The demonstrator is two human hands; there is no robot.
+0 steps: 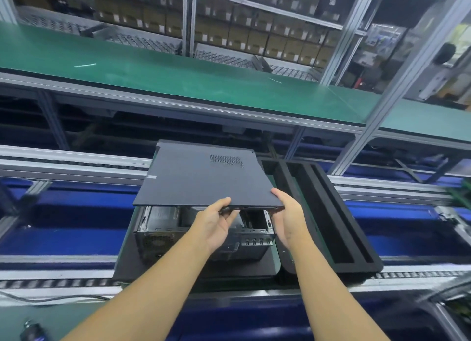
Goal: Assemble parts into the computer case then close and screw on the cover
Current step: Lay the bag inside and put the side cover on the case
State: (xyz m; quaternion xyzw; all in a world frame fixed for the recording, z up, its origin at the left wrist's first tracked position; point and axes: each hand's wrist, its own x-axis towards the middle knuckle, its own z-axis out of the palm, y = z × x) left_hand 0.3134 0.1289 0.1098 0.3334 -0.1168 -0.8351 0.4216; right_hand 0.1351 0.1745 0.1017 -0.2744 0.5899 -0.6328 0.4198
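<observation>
A dark grey cover panel (201, 177) with a small vent grid hovers flat above the open metal computer case (163, 236), which sits on a dark pallet on the conveyor. My left hand (214, 223) grips the panel's near edge, thumb on top and fingers underneath. My right hand (288, 218) holds the panel's near right corner, thumb on top. The case's inside shows under the panel: a power supply at the left and drive bays at the right.
A black foam tray (328, 213) with long slots lies right of the case. Silver conveyor rails (63, 162) and blue channels run across. A green belt (153, 67) lies beyond, with shelves of boxes behind. A dark bottle (31, 330) stands at the bottom left.
</observation>
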